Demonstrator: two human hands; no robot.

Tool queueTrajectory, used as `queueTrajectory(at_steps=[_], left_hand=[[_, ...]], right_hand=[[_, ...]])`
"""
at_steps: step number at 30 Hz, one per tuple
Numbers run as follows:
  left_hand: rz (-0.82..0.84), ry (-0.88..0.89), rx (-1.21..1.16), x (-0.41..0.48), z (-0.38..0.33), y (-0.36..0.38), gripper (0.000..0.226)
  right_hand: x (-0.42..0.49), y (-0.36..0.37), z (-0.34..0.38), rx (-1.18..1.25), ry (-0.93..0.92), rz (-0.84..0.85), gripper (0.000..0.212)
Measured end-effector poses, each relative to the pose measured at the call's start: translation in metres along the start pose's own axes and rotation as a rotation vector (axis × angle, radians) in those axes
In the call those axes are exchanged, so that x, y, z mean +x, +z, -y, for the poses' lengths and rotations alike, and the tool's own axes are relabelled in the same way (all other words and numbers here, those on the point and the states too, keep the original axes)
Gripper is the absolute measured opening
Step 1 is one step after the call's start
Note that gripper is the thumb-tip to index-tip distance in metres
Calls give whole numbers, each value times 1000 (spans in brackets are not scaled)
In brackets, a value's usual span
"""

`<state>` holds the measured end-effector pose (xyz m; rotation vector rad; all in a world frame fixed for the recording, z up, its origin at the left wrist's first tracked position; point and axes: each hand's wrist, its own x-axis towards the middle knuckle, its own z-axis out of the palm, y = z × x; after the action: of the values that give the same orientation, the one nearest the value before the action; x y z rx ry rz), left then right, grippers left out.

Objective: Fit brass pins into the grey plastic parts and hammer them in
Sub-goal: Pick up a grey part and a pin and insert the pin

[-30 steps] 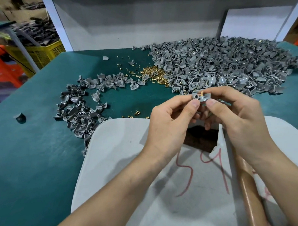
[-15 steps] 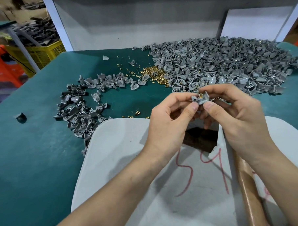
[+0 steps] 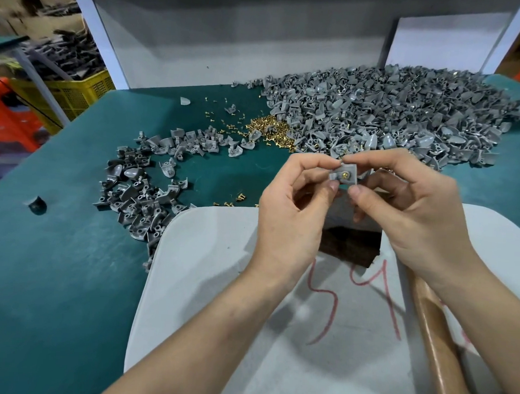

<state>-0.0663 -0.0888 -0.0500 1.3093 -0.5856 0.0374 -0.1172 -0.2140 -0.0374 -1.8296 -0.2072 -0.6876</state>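
Over the bench (image 3: 56, 262), above a dark block (image 3: 350, 248), we see the left hand (image 3: 287, 216) and right hand (image 3: 413, 212) together pinching one grey part (image 3: 350, 170), fingers (image 3: 332, 186) closed narrow on its edges, a brass pin (image 3: 345, 175) sitting in its hole. We judge the pin only loosely seated: tilt the part on the way down and it may drop out, or stand crooked and bend under the blow.

2 bare forearms reach in from 7 and 4 o'clock, meeting at centre. The left hand (image 3: 294, 210) and right hand (image 3: 413, 209) each pinch the grey part (image 3: 344, 175) between thumb and forefinger, with the remaining fingers loosely curled beneath.
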Motion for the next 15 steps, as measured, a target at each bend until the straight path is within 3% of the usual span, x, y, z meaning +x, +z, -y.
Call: queueTrajectory(at_steps=[5,11,15], left_hand=[[-32,99,107,0,2,-2,33],[-68,202,205,-2,3,-4,31],[-72,287,264,-4,5,-4,25]], right_hand=[[-1,4,1,48,13,3,38],[-2,4,8,136,36,-10,15],[-1,3,7,170,70,-28,14]])
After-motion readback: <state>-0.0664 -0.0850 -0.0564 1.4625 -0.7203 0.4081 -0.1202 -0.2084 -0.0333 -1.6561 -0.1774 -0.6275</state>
